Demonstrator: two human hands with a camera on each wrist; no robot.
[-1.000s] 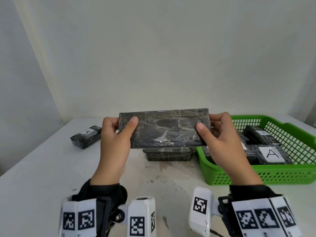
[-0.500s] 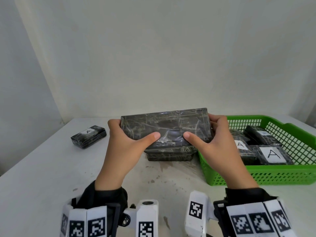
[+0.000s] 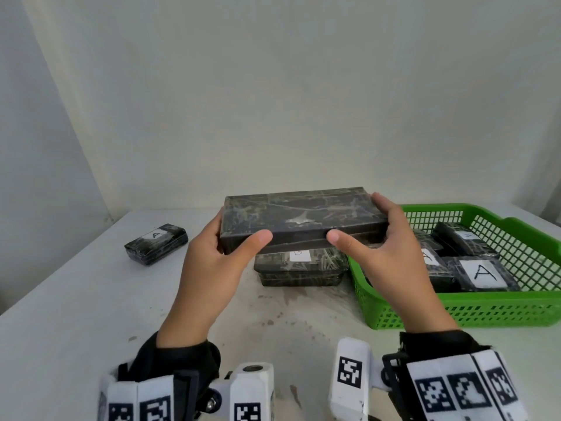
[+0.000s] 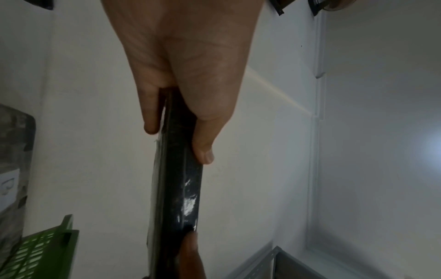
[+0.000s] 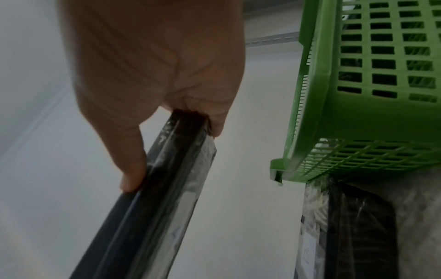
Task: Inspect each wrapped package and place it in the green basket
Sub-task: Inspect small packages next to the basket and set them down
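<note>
A long flat package point(image 3: 300, 218) in black wrap under clear film is held in the air above the table, its broad face up. My left hand point(image 3: 212, 262) grips its left end and my right hand point(image 3: 385, 253) its right end, thumbs on the near edge. The left wrist view shows that package point(image 4: 177, 188) edge-on, pinched between thumb and fingers; the right wrist view shows the package point(image 5: 164, 188) the same way. The green basket point(image 3: 485, 308) sits to the right with several packages marked A point(image 3: 482, 275) inside.
Under the held package a labelled package point(image 3: 300, 267) lies on the white table, touching the basket's left wall. A small package marked A point(image 3: 156, 244) lies at the far left. Walls stand close behind and to the left of the table.
The package has been tipped from upright, broad face toward me, to lying flat with that face up. Both hands kept their hold on its ends and shifted slightly lower.
</note>
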